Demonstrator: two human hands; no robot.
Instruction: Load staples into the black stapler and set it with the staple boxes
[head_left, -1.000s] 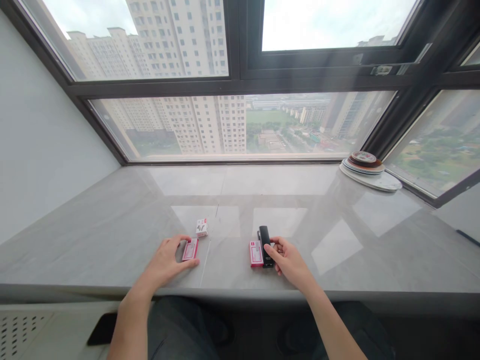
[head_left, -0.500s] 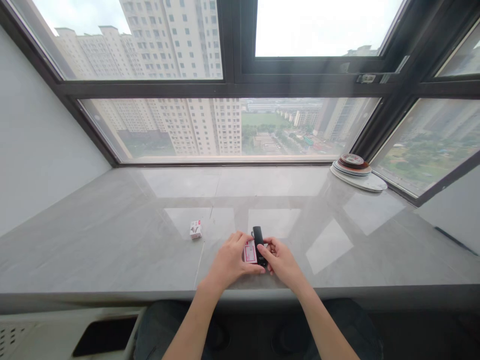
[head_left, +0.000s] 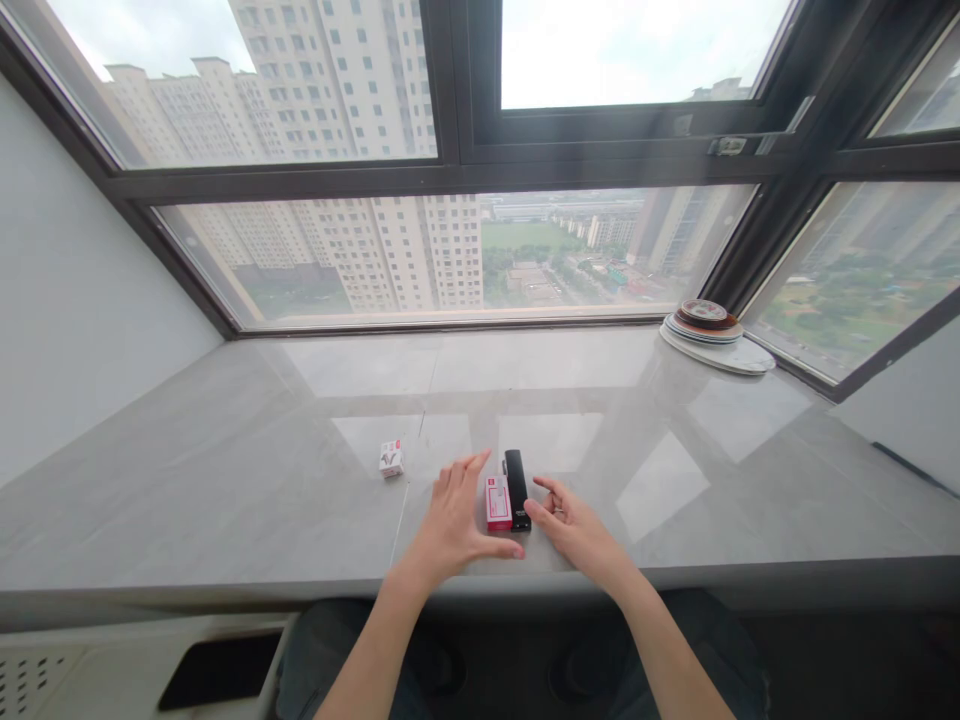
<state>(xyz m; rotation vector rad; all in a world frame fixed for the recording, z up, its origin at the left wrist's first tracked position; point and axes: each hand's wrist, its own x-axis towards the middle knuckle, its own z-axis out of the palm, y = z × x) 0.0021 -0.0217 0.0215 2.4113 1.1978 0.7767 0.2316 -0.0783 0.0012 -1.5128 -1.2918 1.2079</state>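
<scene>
A black stapler (head_left: pixel 517 490) lies lengthwise on the grey counter, right beside a small pink and white box (head_left: pixel 498 503) on its left. My left hand (head_left: pixel 457 515) is just left of the box, thumb and fingers spread wide around it, holding nothing. On the stapler's right side is my right hand (head_left: pixel 566 522), its thumb at or very near the stapler's edge and its fingers apart. Farther left stands a small white box (head_left: pixel 391 459) with red and dark print, away from both hands.
Stacked plates or round mats (head_left: pixel 705 328) sit in the back right corner by the window. The counter (head_left: pixel 225 480) runs below a dark window frame (head_left: pixel 450 178). At the lower left is a pale surface with a dark rectangular object (head_left: pixel 221 670).
Both hands have let go of the pink box and the stapler. My left hand's fingers have spread and moved left; my right hand has shifted slightly right. The camera view has tilted slightly.
</scene>
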